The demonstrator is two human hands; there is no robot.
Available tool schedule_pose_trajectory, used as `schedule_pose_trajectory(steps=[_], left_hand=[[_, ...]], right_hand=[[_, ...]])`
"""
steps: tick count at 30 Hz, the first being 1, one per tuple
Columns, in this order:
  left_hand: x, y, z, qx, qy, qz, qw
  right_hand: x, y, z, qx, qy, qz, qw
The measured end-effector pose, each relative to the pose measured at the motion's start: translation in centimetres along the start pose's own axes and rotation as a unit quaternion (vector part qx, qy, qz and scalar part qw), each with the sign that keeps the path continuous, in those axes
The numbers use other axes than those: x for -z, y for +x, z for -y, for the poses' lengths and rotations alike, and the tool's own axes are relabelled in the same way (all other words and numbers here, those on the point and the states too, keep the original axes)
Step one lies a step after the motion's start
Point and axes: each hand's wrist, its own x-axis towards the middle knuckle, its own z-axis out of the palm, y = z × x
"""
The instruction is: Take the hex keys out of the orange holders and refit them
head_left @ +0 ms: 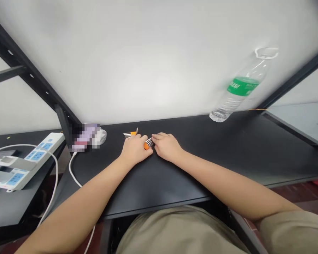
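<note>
My left hand (136, 150) is closed around a small orange holder (146, 145), which shows between thumb and forefinger. Several thin silver metal rods (149, 142) stick out of it to the right. My right hand (167, 146) has its fingers bent together at the free ends of these rods, and its fingertips hide them. Just beyond my left knuckles, another orange piece with silver rods (133, 134) shows, pointing left. My left hand partly covers it, so I cannot tell whether it is the same object. Both hands rest low over the black table.
A clear bottle with a green label (243, 86) leans at the back right by the white wall. At left are a blurred-out item (85, 137), a crumpled white thing (101, 136), a white cable (71, 167) and a power strip (31, 164). Black metal frames (39, 83) flank the table.
</note>
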Motion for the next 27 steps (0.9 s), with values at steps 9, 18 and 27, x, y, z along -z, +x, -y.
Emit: schedule_pose_trajectory(steps=[9,18,27], left_hand=[[0.5,-0.4,0.1,0.002,0.030,0.020,0.999],[0.7,-0.2,1.5,-0.032,-0.015,0.038,0.999],[1.0,-0.1,2.6,-0.020,-0.095,0.027,0.995]], right_hand=[[0.1,0.4,-1.0,-0.016,-0.007,-0.007,1.000],[-0.6,1.6,-4.8,-0.063,-0.007,-0.018,0.998],[-1.1,1.6,-6.9,-0.068,0.061,-0.045,0.995]])
